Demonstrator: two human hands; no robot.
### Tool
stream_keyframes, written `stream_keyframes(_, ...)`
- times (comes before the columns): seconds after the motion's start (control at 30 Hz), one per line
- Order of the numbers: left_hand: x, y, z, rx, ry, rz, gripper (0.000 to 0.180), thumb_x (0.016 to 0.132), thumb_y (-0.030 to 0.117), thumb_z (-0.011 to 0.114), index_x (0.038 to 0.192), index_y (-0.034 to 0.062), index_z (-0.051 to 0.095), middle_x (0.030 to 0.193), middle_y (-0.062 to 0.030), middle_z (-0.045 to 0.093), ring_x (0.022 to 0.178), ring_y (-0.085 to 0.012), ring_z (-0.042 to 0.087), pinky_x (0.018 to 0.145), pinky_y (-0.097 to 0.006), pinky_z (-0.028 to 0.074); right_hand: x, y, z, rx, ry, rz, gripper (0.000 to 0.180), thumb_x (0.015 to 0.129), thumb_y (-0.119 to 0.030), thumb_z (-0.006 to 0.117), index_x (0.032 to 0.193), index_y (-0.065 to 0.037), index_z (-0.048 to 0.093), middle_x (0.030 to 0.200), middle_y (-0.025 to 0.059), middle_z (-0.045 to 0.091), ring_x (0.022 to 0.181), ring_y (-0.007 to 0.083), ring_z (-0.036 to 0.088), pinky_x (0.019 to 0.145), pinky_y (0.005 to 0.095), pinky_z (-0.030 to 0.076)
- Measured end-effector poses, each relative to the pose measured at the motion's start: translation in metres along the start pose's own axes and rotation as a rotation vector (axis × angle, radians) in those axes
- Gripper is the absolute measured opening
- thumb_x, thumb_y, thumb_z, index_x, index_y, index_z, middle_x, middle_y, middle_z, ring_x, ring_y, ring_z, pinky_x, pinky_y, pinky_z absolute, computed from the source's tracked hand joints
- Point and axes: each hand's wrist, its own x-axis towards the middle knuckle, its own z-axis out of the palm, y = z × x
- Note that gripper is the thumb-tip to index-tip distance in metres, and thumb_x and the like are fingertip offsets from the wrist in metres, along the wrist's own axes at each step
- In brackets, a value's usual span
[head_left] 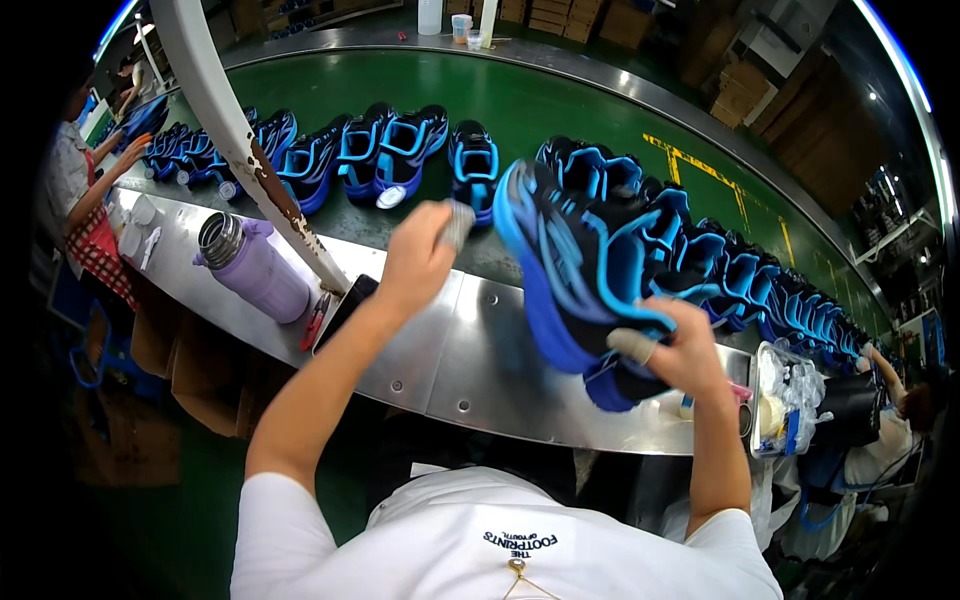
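Sneaker, black with blue sole [560,250]; raised over the steel ledge [430,350], toe pointing away from the wearer.
Right hand [685,340]: fingers clasping the heel collar. Left hand [425,255]: fingers curled, blurred; whether they grasp anything cannot be told; nearest, a matching single sneaker [472,165] on the green conveyor [560,100]. Outward: right-hand sneaker row [720,265]; lilac flask [265,275]. Hazards, judged: a slipping one-handed collar grip could drop the shoe; a wide swing could jostle neighbours.

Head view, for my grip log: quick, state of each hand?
Left hand: partly curled; whether it holds anything can't be told.
Right hand: closed, holding a blue-black sneaker.
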Motion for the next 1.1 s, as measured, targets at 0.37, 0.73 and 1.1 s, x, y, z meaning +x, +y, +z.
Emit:
stream_keyframes(0.37, -0.127, 0.076, 0.011, 0.08, -0.322, -0.238, 0.085, 0.074, 0.037, 0.084, 0.141, 0.0008, 0.046, 0.11, -0.0176, 0.059, 0.099, -0.0304, 0.057, 0.089, -0.038, 0.047, -0.089, -0.023, 0.075, 0.057, -0.336, -0.014, 0.042, 0.079, -0.023, 0.078, 0.118, -0.014, 0.065, 0.098, 0.0136, 0.06, 0.086, 0.0313, 0.062, 0.076, 0.0398, 0.051)
stream_keyframes(0.73, -0.117, 0.09, 0.032, 0.128, -0.567, 0.01, 0.042, 0.069, -0.011, 0.059, 0.107, 0.0048, 0.066, 0.117, -0.0108, 0.066, 0.097, -0.0314, 0.058, 0.087, -0.038, 0.05, -0.069, 0.059, 0.073, -0.094, -0.114, -0.022, 0.054, 0.072, 0.001, 0.075, 0.123, -0.01, 0.062, 0.111, 0.0087, 0.067, 0.101, 0.0261, 0.063, 0.09, 0.0332, 0.05)
stream_keyframes(1.1, -0.131, 0.113, 0.075, 0.665, -0.611, 0.453, 0.014, 0.069, 0.011, 0.062, 0.079, 0.0011, 0.065, 0.095, -0.0117, 0.06, 0.093, -0.0286, 0.052, 0.08, -0.036, 0.045, -0.101, 0.048, 0.089, -0.456, 0.038, -0.405, 0.037, 0.075, -0.003, 0.064, 0.111, -0.008, 0.062, 0.107, 0.0104, 0.058, 0.093, 0.0299, 0.06, 0.078, 0.0385, 0.051)
